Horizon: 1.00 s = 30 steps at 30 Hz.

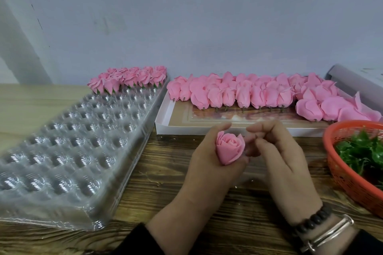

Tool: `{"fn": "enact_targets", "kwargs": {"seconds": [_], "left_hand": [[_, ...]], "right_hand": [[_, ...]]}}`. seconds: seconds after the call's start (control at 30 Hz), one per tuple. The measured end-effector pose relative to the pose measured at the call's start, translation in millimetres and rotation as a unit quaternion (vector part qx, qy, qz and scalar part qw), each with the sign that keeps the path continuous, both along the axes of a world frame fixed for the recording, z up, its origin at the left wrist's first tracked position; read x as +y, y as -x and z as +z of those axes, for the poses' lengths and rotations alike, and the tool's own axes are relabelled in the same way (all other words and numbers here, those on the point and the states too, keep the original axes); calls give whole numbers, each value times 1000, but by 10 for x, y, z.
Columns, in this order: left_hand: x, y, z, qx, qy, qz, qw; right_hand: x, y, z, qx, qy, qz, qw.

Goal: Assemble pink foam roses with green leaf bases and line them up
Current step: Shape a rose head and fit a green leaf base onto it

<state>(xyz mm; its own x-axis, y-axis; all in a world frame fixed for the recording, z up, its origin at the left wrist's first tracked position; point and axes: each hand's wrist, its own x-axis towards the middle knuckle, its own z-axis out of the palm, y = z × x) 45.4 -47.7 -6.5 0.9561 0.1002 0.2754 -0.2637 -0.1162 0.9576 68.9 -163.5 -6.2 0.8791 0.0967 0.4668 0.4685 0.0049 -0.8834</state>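
Rose base hidden within left hand, right hand's fingertips curled unseen.

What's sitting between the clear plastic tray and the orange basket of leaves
In the head view, the two hands: the left hand grips a pink rose, the right hand beside it, over the wooden table.

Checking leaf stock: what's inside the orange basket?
The orange basket holds a pile of green leaf bases. Its bottom is covered by them, and its right part is out of frame.
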Motion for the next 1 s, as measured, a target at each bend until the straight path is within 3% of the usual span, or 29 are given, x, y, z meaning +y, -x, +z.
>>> {"fn": "enact_targets", "kwargs": {"seconds": [0.17, 0.33, 0.6, 1.0], "left_hand": [[-2, -20, -11, 1, 16, 9, 1000], [-2, -10, -15, 4, 15, 10, 1000], [43, -4, -14, 28, 17, -59, 998], [26, 1, -11, 50, 92, -167, 981]], "right_hand": [[32, 24, -2, 7, 25, 32, 999], [17, 7, 13, 41, -18, 64, 997], [-7, 4, 56, 46, 46, 60, 996], [17, -1, 22, 42, -13, 39, 998]]}}
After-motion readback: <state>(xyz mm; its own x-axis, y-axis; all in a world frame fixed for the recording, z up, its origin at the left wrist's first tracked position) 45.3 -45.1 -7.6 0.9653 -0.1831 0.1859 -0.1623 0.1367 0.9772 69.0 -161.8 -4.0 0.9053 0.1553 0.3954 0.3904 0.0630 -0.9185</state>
